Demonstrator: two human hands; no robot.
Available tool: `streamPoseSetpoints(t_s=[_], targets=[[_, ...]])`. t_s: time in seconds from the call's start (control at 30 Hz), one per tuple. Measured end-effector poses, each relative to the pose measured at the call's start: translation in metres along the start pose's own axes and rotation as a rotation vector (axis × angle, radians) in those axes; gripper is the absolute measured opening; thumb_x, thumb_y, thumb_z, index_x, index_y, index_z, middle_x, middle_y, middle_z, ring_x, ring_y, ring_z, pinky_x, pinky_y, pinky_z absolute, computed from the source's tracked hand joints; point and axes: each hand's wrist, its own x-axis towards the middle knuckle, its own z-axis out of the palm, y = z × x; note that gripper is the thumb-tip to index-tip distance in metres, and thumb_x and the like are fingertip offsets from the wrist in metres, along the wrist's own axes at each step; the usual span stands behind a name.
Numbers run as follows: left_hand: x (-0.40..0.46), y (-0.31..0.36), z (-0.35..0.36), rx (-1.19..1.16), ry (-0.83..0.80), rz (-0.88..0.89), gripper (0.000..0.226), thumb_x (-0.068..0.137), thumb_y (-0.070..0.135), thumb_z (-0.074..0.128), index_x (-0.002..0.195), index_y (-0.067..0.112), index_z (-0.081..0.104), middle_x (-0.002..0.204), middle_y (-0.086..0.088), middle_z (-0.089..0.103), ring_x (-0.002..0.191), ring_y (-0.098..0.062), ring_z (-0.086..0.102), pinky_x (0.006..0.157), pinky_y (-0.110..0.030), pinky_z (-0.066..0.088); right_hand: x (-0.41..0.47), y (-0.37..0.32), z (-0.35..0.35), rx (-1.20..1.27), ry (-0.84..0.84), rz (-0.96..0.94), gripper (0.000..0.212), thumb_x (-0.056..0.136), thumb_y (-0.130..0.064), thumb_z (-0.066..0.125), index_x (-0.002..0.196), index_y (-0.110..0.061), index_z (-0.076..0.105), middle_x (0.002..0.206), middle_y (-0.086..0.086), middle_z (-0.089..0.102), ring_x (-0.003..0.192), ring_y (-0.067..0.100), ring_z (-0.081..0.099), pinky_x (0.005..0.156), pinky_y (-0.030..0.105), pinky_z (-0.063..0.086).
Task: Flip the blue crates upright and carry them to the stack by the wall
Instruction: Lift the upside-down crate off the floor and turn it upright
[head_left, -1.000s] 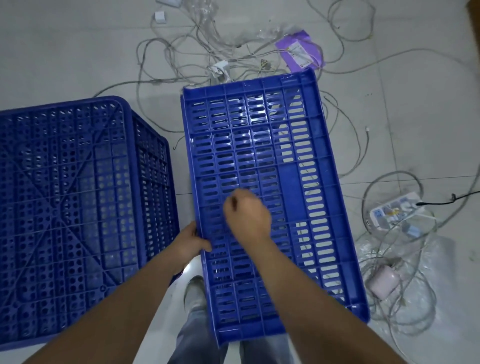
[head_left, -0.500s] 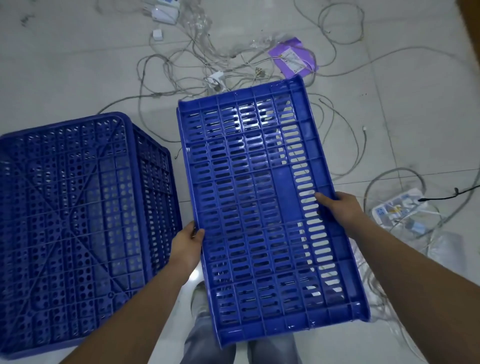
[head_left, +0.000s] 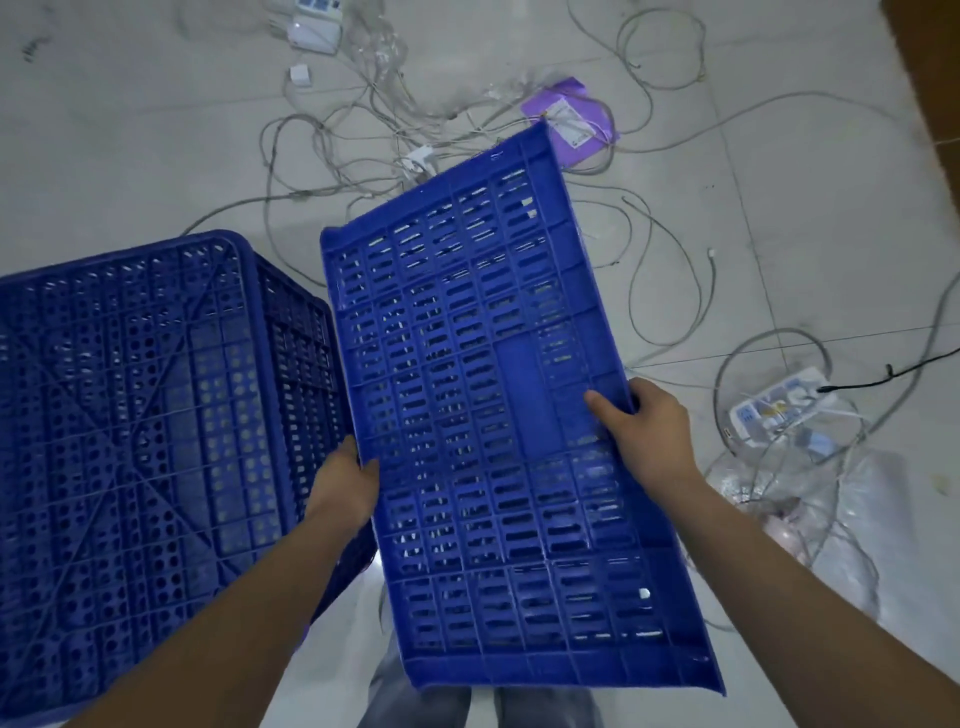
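Both bare forearms reached forward; the left hand (head_left: 347, 480) and right hand (head_left: 647, 426) each curled closed in a grip, thumbs on top.

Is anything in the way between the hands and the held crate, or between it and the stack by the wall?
Nothing between hands and crate: the left hand and right hand already hold the shallow blue crate by its long sides. The stack and wall are out of view; loose cables litter the floor ahead.

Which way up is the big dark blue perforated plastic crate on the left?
Upside down: the dark blue perforated plastic crate shows its ribbed base with diagonal braces facing up.
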Motion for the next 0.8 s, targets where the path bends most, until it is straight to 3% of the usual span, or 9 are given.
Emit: streamPoseSetpoints(t_s=[0.1, 0.17, 0.23, 0.3, 0.4, 0.5, 0.6, 0.73, 0.8], targets=[[-0.017, 0.030, 0.000, -0.139, 0.072, 0.103, 0.056, 0.100, 0.030, 0.042, 0.151, 0.014, 0.025, 0.128, -0.001, 0.057, 0.082, -0.017, 0.060, 0.070, -0.030, 0.050, -0.020, -0.019, 0.008, -0.138, 0.017, -0.080, 0.047, 0.087, -0.031, 0.066, 0.058, -0.016, 0.032, 0.053, 0.000, 0.034, 0.047, 0.015, 0.032, 0.045, 0.029, 0.026], [-0.029, 0.053, 0.003, -0.253, 0.039, 0.157, 0.062, 0.098, 0.040, 0.043, 0.152, 0.017, 0.024, 0.138, 0.004, 0.050, 0.092, -0.008, 0.058, 0.085, -0.028, 0.047, -0.031, -0.025, 0.023, -0.226, 0.016, -0.107, 0.038, 0.089, -0.034, 0.063, 0.068, -0.015, 0.038, 0.054, -0.003, 0.035, 0.047, 0.012, 0.034, 0.043, 0.028, 0.025], [-0.033, 0.073, 0.010, -0.365, -0.042, 0.179, 0.066, 0.094, 0.050, 0.044, 0.150, 0.022, 0.027, 0.154, 0.000, 0.035, 0.129, -0.020, 0.047, 0.109, -0.039, 0.037, -0.038, -0.023, 0.042, -0.319, -0.001, -0.076, 0.032, 0.090, -0.039, 0.059, 0.079, -0.015, 0.042, 0.056, -0.004, 0.037, 0.050, 0.018, 0.040, 0.045, 0.032, 0.028], [-0.036, 0.089, 0.016, -0.449, -0.138, 0.182, 0.068, 0.092, 0.054, 0.045, 0.150, 0.021, 0.029, 0.156, 0.001, 0.032, 0.140, -0.022, 0.036, 0.115, -0.041, 0.030, -0.046, -0.020, 0.062, -0.409, -0.032, -0.067, 0.029, 0.092, -0.041, 0.056, 0.086, -0.015, 0.043, 0.063, 0.000, 0.047, 0.060, 0.024, 0.048, 0.053, 0.031, 0.035], [-0.036, 0.105, 0.028, -0.478, -0.196, 0.132, 0.070, 0.084, 0.060, 0.052, 0.138, 0.015, 0.044, 0.142, -0.002, 0.049, 0.127, -0.026, 0.049, 0.108, -0.039, 0.038, -0.057, -0.013, 0.086, -0.465, -0.086, -0.087, 0.028, 0.093, -0.037, 0.053, 0.102, -0.010, 0.051, 0.095, 0.012, 0.067, 0.088, 0.032, 0.064, 0.066, 0.038, 0.045], [-0.023, 0.104, 0.037, -0.392, -0.068, 0.036, 0.064, 0.086, 0.043, 0.062, 0.130, 0.000, 0.042, 0.122, -0.006, 0.056, 0.106, -0.029, 0.057, 0.091, -0.033, 0.046, -0.066, -0.009, 0.108, -0.512, -0.144, -0.084, 0.033, 0.090, -0.035, 0.055, 0.110, -0.009, 0.053, 0.109, 0.012, 0.067, 0.101, 0.030, 0.065, 0.081, 0.037, 0.050], [-0.005, 0.082, 0.038, -0.250, 0.046, -0.026, 0.035, 0.092, 0.014, 0.054, 0.121, -0.003, 0.043, 0.118, -0.021, 0.058, 0.092, -0.034, 0.057, 0.077, -0.038, 0.048, -0.072, -0.012, 0.127, -0.617, -0.060, -0.167, 0.045, 0.056, -0.043, 0.082, 0.087, -0.015, 0.068, 0.081, 0.005, 0.073, 0.074, 0.017, 0.072, 0.063, 0.024, 0.054], [0.017, 0.043, 0.034, -0.225, 0.110, -0.071, 0.030, 0.092, 0.006, 0.050, 0.121, 0.000, 0.045, 0.103, -0.016, 0.053, 0.090, -0.031, 0.054, 0.074, -0.036, 0.045, -0.083, -0.008, 0.168, -0.497, -0.367, -0.088, 0.036, 0.085, -0.028, 0.063, 0.114, -0.008, 0.053, 0.109, 0.014, 0.067, 0.100, 0.030, 0.066, 0.080, 0.035, 0.052], [0.029, 0.027, 0.033, -0.236, 0.119, -0.105, 0.034, 0.091, 0.004, 0.051, 0.124, -0.002, 0.045, 0.101, -0.016, 0.051, 0.089, -0.031, 0.052, 0.076, -0.039, 0.049, -0.086, -0.005, 0.184, -0.512, -0.329, -0.093, 0.040, 0.070, -0.034, 0.077, 0.097, -0.011, 0.060, 0.087, 0.012, 0.070, 0.078, 0.027, 0.071, 0.065, 0.030, 0.055]])
